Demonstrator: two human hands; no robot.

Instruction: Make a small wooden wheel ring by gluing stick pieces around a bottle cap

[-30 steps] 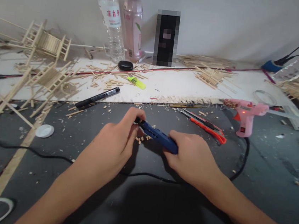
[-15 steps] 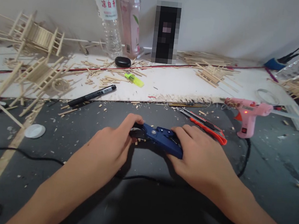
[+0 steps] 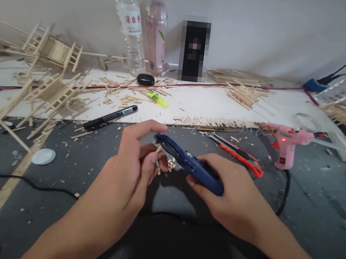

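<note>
My right hand (image 3: 235, 185) is wrapped round the handles of a blue hand cutter (image 3: 199, 169), whose jaws point up and to the left. Between the thumb and fingers of my left hand (image 3: 128, 166) is a thin wooden stick (image 3: 159, 148), its end close to the cutter's jaws; I cannot tell whether they touch. My left index finger is stretched out over the tool's tip. Below the jaws, several short cut wood pieces (image 3: 171, 165) lie on the dark tabletop (image 3: 95, 224).
Right of my hands lie an orange utility knife (image 3: 235, 152) and a pink glue gun (image 3: 284, 141) with its light on. A black marker (image 3: 111, 117), yellow highlighter (image 3: 158, 100) and stick-built chairs (image 3: 52, 90) are at left. Bottles (image 3: 130, 34) stand by the wall.
The cutter has turned, its jaws now raised towards my left fingers. My left hand has opened away from its tip, bringing the stick and the cut pieces below into view.
</note>
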